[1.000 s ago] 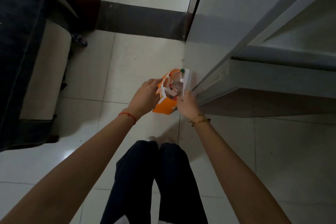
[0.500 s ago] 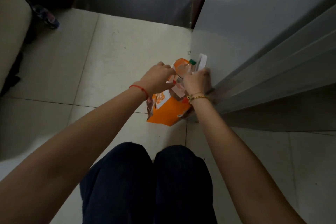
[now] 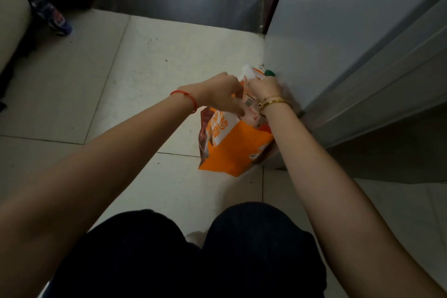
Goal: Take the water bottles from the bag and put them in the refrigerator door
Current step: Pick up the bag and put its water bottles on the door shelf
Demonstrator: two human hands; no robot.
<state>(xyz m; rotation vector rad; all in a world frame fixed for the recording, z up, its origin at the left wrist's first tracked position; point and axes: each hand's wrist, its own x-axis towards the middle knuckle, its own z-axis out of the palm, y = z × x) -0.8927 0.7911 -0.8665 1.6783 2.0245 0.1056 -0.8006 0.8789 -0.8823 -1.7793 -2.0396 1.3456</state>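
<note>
Plainly, nothing has left the bag (image 3: 232, 150) yet: it stands on the tiled floor (image 3: 169, 68) just beside the refrigerator (image 3: 338, 43), and the water bottles are inside it, hidden but for a green cap (image 3: 269, 72) poking up at the far edge against the refrigerator's side. The left hand (image 3: 222, 94) grips the bag's near rim with curled fingers. The right hand (image 3: 263, 88) is fisted at the top, apparently round the bag's upper edge, though its fingers are turned away. The chief risk, as I judge it, is the paper: two hands pulling the mouth apart could tear the rim. The bag also looks tilted, so a sideways tug on one bottle could tip it and send the others rolling over the smooth tile. The tight gap by the refrigerator leaves the right wrist little room, inviting a poor hold on a slippery bottle.
</note>
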